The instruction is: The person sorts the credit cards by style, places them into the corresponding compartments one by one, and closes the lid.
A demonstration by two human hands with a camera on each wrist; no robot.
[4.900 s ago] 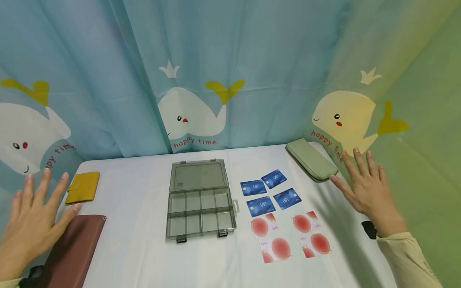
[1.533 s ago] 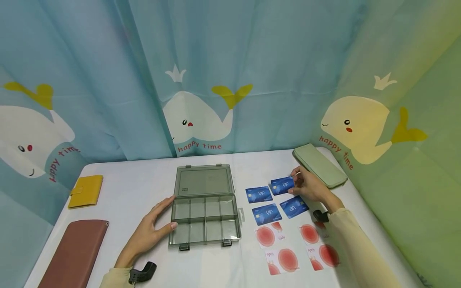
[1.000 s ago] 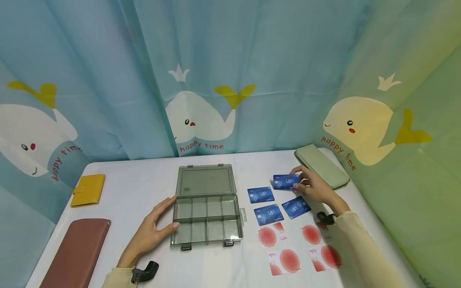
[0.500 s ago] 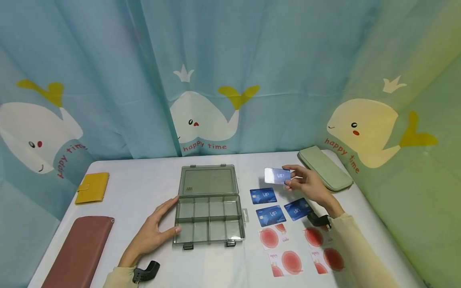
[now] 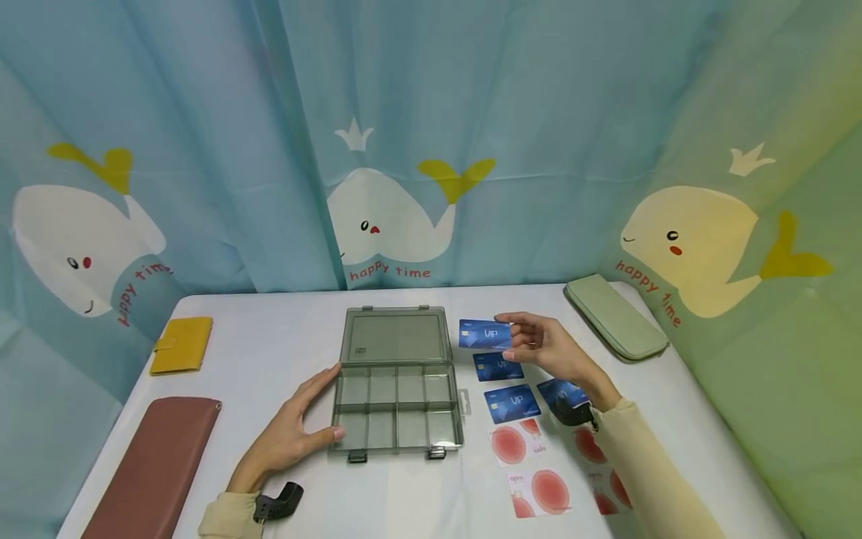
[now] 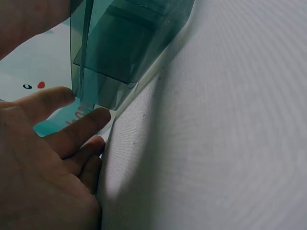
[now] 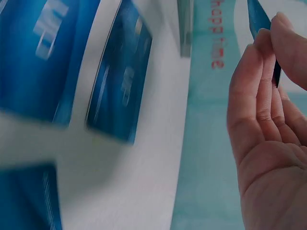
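Nearest, at the bottom of the head view, the left hand (image 5: pixel 292 438) lies on the white tablecloth (image 5: pixel 269 352), fingers straight and a little spread, thumb and fingertips touching the left wall of the open grey compartment box (image 5: pixel 397 408); the left wrist view shows those fingers (image 6: pixel 79 129) laid against the box's see-through edge. Lower left lies a long brown wallet (image 5: pixel 155 468). Lower right of centre, red-circle cards (image 5: pixel 532 468) lie flat, partly under the cream sleeve (image 5: pixel 646 479). Just above them three blue VIP cards rest on the cloth: one (image 5: pixel 512 403) beside the box's front half, one (image 5: pixel 497 366) above it, one (image 5: pixel 562 391) partly hidden by the wrist. Further up, the right hand (image 5: pixel 545 348) pinches a fourth blue VIP card (image 5: pixel 485 335) by its right end between thumb and fingertips, off the cloth, just right of the box's flat-lying lid (image 5: pixel 396 335). In the right wrist view, blurred, the fingers (image 7: pixel 261 96) are pressed together on the card's edge. Further back, a yellow wallet (image 5: pixel 182 344) lies at the left edge and a green pouch (image 5: pixel 616 316) at the upper right, by the whale-print curtain (image 5: pixel 390 217)
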